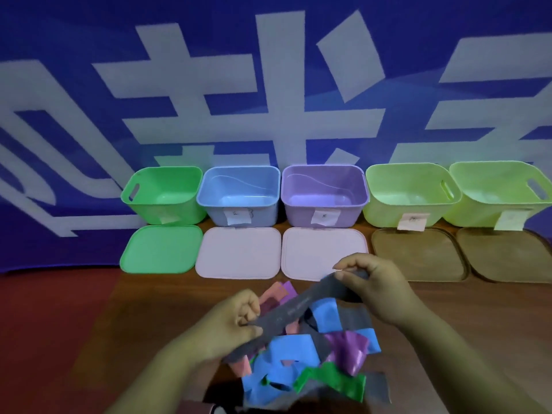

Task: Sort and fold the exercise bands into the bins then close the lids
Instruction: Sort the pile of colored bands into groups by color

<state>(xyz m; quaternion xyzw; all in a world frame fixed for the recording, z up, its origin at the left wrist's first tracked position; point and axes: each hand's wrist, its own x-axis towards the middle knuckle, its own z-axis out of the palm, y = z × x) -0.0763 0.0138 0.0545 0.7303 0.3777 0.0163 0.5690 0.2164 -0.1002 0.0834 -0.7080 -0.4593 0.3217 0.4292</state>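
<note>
Grey band (294,307) pulled out diagonally above the band pile (298,354) (blue, purple, green, pink, grey), lower centre. Five open bins (295,213) in a row mid-frame. Five lids (313,249) lie flat in front, one per bin.

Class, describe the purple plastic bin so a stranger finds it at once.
Five open plastic bins stand in a row before the blue banner. The purple plastic bin is the middle one, between the light blue bin and a yellow-green bin; no other is purple.
</note>
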